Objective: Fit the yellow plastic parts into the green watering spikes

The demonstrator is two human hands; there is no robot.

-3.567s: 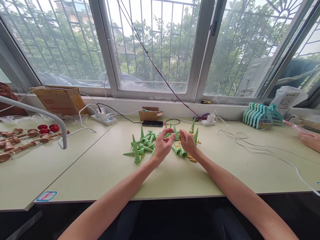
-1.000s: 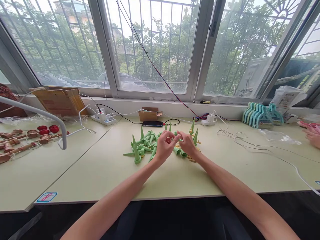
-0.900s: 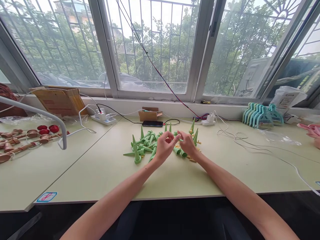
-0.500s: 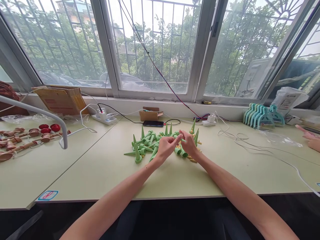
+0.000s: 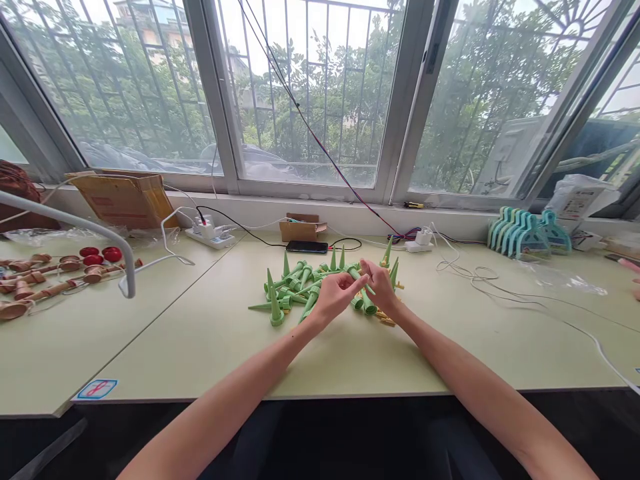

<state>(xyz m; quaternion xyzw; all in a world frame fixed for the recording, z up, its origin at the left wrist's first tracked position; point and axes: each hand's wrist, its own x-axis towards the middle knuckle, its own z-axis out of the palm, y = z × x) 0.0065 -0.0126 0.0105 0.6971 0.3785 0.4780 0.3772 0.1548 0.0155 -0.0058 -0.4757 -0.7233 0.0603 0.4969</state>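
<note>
"What can you make out of the body from over there?"

"I see two bare forearms, the left forearm (image 5: 235, 393) and the right forearm (image 5: 475, 387). Both look broad low in my view and narrow toward the hand."

"Any markings?"

"I can pick out one small dark spot (image 5: 293, 337) on the left one, close to its narrow end."

"And the hands?"

"Bare too, left hand (image 5: 336, 296) and right hand (image 5: 380, 287) alike. Finer detail is too small for me at this range."

"What about clothing?"

"Low between the forearms I get a dark area (image 5: 257, 430), slightly bluish. It's too dim for me to call it cloth."
</note>
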